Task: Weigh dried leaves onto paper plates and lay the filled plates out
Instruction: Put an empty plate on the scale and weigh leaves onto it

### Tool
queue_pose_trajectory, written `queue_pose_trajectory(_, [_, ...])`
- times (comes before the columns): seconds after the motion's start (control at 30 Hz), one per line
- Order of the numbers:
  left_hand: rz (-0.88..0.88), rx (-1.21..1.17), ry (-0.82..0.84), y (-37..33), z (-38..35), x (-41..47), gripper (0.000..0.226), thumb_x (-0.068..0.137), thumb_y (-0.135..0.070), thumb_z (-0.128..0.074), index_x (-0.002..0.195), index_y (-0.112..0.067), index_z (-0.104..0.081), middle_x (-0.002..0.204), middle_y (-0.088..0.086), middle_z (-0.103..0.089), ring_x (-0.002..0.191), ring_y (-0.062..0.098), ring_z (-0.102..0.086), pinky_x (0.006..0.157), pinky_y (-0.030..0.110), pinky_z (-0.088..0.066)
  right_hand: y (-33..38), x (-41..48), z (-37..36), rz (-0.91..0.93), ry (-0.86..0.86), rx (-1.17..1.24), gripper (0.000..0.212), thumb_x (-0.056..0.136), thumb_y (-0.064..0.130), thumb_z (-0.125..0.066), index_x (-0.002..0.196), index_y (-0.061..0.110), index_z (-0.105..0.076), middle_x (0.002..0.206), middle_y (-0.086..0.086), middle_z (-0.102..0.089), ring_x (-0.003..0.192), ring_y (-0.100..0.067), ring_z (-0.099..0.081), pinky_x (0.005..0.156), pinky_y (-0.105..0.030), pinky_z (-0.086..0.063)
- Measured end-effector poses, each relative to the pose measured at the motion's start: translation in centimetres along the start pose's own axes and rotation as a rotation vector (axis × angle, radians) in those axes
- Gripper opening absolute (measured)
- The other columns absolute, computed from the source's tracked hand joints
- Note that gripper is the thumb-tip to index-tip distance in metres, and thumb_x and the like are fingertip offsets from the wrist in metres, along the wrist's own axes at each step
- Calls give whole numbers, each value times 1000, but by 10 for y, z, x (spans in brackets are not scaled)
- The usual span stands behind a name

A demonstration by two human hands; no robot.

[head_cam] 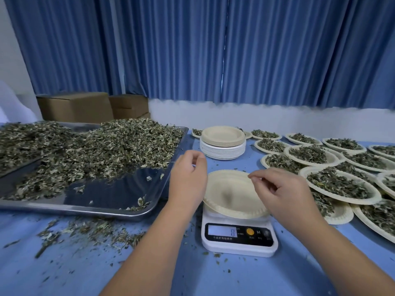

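At the front edge of the table [85, 274]: empty paper plate [233, 195] on scale [239, 242]; left hand [188, 178] and right hand [284, 193] above it, loosely curled, gripping nothing. Toward the right edge, many filled plates [339, 184] laid out. Plenty of dried leaves [111, 146] yet to weigh on tray [111, 210].

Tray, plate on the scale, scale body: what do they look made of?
Tray: metal, likely stainless steel, polished; its bare floor mirrors the curtains.
Plate: moulded paper or pulp, matte cream, with a crimped rim.
Scale: smooth white plastic, it seems, with a glossy black front.
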State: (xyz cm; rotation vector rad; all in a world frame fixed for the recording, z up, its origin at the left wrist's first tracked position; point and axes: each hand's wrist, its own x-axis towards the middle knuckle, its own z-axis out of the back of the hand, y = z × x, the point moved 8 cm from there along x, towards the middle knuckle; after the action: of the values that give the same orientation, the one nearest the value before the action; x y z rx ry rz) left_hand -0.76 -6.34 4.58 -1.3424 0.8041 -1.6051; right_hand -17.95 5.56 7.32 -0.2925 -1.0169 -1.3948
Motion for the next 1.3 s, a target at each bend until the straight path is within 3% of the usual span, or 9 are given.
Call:
queue_pose_trajectory(0.17, [48, 29, 11, 13, 4, 3, 14, 97, -30, -48, 101, -26, -61, 101, -5, -61, 93, 12, -57, 76, 31, -43, -52, 2, 5, -414, 186, 410, 29, 87, 21, -67, 62, 8, -60, 47, -1, -43, 40, -12, -34, 39, -18, -29])
queue_pose_trajectory(0.37, [138, 29, 30, 27, 4, 6, 15, 96, -26, -49, 104, -26, -61, 100, -8, -61, 82, 4, -56, 65, 24, -42, -64, -5, -4, -457, 266, 464, 48, 92, 19, -62, 52, 5, -39, 48, -8, -32, 42, -15, -26, 41, -18, -25])
queue_pose_trajectory(0.53, [112, 33, 20, 19, 6, 4, 15, 96, -24, -49, 105, -25, -61, 98, -9, -60, 78, 2, -55, 63, 21, -41, -37, -6, -9, -284, 166, 390, 41, 89, 21, -63, 56, 3, -47, 46, 5, -34, 43, -7, -29, 44, -15, -27])
queue_pose_trajectory(0.67, [69, -46, -29, 8, 16, 9, 15, 94, -22, -50, 98, -27, -63, 87, -10, -60, 69, 4, -54, 58, 23, -40, 19, -9, -2, -42, 10, 287, 38, 87, 23, -65, 53, 16, -49, 48, 6, -44, 47, -6, -38, 48, -15, -29])
queue_pose_trajectory(0.77, [80, -62, 21, 12, 30, 16, 16, 93, -20, -51, 91, -29, -64, 80, -9, -62, 69, 7, -58, 53, 16, -39, 66, -7, -19, 62, 88, 296, 35, 84, 37, -54, 56, 16, -52, 55, 3, -51, 56, -11, -48, 53, -18, -34])
queue_pose_trajectory(0.97, [12, 462, 71, 40, 110, 56, 17, 93, -22, -52, 82, -31, -62, 78, -13, -61, 68, 2, -53, 55, 20, -35, 149, 0, -104, 197, 366, 175, 17, 90, 34, -54, 94, 23, -67, 92, 6, -56, 91, -12, -54, 83, -33, -45])
queue_pose_trajectory(1.13, [77, 886, 134, 87, 192, 84, 15, 90, -22, -47, 78, -23, -56, 102, 11, -64, 88, 25, -56, 82, 33, -48, 157, -13, -160, 179, 462, 107, 34, 99, 45, -39, 122, 27, -57, 113, 10, -44, 110, -11, -45, 94, -27, -39])
queue_pose_trajectory(1.2, [156, 1080, 138, 105, 223, 94, 20, 91, -29, -44, 95, -17, -60, 116, 17, -56, 103, 34, -55, 92, 39, -46, 154, -19, -168, 200, 486, 82, 36, 100, 45, -33, 122, 29, -57, 112, 12, -44, 109, -8, -44, 95, -26, -37])
queue_pose_trajectory(1.3, [364, 1343, 114, 128, 264, 104, 51, 92, -48, -40, 135, -21, -43, 144, 16, -35, 128, 41, -40, 104, 50, -37, 152, -24, -172, 219, 488, 83, 38, 100, 47, -28, 118, 32, -58, 108, 16, -42, 105, -3, -40, 93, -23, -35])
